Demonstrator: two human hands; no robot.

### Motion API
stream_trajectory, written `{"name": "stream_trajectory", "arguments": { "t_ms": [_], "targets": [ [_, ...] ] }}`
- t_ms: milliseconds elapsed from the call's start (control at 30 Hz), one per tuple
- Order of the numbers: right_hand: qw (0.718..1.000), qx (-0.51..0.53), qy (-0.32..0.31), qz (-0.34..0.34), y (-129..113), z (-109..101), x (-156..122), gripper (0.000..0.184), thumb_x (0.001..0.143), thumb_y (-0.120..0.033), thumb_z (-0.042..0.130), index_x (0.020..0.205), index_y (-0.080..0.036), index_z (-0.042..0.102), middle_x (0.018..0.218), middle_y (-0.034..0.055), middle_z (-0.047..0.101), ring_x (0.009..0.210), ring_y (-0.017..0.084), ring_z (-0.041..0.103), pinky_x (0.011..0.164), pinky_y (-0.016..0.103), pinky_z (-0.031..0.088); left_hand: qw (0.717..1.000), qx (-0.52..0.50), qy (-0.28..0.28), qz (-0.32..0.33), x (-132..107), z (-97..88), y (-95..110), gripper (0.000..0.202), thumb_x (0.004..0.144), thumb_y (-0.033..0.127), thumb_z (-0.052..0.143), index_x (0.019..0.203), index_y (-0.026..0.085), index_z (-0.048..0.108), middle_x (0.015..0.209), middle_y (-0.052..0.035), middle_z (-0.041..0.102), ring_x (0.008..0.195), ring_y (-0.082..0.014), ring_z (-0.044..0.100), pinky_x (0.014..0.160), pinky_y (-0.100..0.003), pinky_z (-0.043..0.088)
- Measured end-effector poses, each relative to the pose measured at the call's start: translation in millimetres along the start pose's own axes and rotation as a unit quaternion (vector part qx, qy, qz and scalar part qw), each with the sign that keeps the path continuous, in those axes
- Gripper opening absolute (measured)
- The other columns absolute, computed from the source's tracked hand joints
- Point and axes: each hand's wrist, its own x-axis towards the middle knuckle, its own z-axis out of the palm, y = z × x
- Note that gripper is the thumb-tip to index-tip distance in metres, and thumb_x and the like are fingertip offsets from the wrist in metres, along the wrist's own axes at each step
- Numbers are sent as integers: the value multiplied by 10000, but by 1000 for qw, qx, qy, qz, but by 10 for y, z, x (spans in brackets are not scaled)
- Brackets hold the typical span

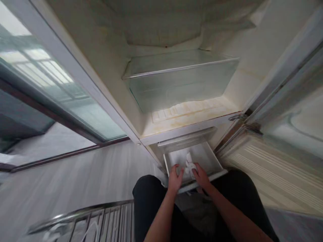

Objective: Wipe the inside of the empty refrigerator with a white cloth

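Note:
A white drawer (217,160) is pulled out low in the open fridge, between my knees. My right hand (202,176) is closed on a crumpled white cloth or tissue (189,164) above the drawer's floor; which of the two it is I cannot tell. To its left, my left hand (175,178) hovers over the drawer's near left part, thumb and fingers apart, with nothing in it. The cloth's upper end sticks up between the hands.
Above the drawer are a stained fridge floor (184,117) and a glass shelf (181,67). The fridge door (282,161) stands open at right. A glass sliding door (75,97) is at left, a metal rack (108,218) at lower left.

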Motion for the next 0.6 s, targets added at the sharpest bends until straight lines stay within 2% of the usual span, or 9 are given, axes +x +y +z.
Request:
{"name": "stream_trajectory", "arguments": {
  "t_ms": [100,267,467,600],
  "targets": [
    [1000,-1,10,5,-29,142,-106,413,976,-423,328,1256,-161,480,1042,102,697,912,224,669,817,325,487,999,-9,-53,3,-18,54,37,437,909,587,490,1043,196,630,922,-46,694,853,-194,634,813,-324,480],
    [993,-107,-33,-23,-72,282,-202,413,996,-419,328,1254,-149,505,1020,130,706,873,242,685,755,313,469,997,0,-83,4,-31,39,64,382,872,568,559,938,198,633,713,24,613,585,-130,512,599,-259,404],
    [987,-152,-40,-25,-56,289,-209,389,1007,-447,341,1196,-150,506,978,109,701,850,239,687,719,295,436,999,6,-44,6,-24,-12,81,332,852,533,602,887,202,607,641,47,539,546,-119,461,569,-242,351],
    [984,-169,-50,-41,-49,294,-200,342,1007,-442,358,1125,-165,518,964,87,684,847,226,672,712,287,419,1000,-1,23,9,-17,-27,87,299,880,509,561,905,211,554,628,65,474,534,-118,428,558,-237,337]
  ]
}}
